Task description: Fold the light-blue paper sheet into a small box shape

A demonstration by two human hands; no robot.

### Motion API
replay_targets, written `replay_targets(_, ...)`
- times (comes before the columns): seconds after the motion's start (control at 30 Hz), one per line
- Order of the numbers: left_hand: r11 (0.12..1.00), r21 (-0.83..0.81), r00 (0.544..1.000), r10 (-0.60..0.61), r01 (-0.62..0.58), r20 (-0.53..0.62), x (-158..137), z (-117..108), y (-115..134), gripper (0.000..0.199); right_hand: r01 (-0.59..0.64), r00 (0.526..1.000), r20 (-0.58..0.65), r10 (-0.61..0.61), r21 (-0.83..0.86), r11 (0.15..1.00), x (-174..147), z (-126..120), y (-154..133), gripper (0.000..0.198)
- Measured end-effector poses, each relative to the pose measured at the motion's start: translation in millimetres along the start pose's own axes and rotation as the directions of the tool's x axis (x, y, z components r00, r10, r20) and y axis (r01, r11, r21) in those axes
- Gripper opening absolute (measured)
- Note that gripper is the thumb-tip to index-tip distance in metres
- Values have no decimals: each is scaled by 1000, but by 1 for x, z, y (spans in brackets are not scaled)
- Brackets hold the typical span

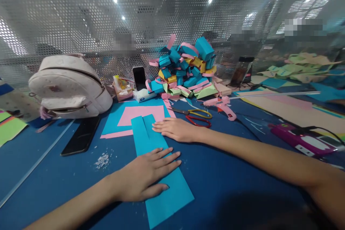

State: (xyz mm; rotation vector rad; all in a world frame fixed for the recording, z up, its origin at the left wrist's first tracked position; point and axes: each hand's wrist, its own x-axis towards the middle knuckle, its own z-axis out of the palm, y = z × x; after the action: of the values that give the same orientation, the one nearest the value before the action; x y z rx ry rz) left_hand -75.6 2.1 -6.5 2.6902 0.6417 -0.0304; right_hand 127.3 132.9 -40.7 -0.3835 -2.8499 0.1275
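Note:
A long strip of blue paper (167,201) with a folded flap at its far end lies slantwise on the table. My left hand (147,172) rests flat across its middle, fingers spread and thumb out. Near the far end, my right hand (176,129) is stretched flat, its fingertips on the paper's right edge. Both hands hold nothing. Under and beyond the strip lie a pink sheet (129,115) and a larger blue sheet (110,122). Scissors with red and yellow handles (198,118) lie just past my right hand.
A pink glue gun (222,107) and a purple power strip (299,140) are on the right. Folded paper pieces (185,68) are heaped at the back. A white backpack (70,86) and a black phone (81,136) stand left, near white scraps (102,160).

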Motion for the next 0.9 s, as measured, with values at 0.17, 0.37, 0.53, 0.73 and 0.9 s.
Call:
replay_targets(0.17, 997, -1, 985, -81, 82, -149, -8, 8, -1, 62, 10, 999, 47, -15, 108, 994, -27, -12, -26, 41)
replay_targets(0.37, 934, 27, 867, -320, 357, -382, -12, 23, -18, 54, 19, 998, 64, -29, 149, 989, -56, -17, -55, 43)
replay_targets(0.53, 935, 115, 902, -284, 336, -325, -9, 23, -23, 49, 29, 995, 85, -47, 200, 979, -82, -24, -81, 46)
replay_targets(0.73, 943, 124, 908, -254, 310, -333, -10, 20, -20, 50, -5, 993, 112, -25, 266, 964, -109, -35, -113, 48)
replay_targets(0.9, 940, 142, 917, -255, 309, -306, -10, 18, -16, 50, -31, 993, 116, 0, 266, 964, -121, -36, -123, 47)
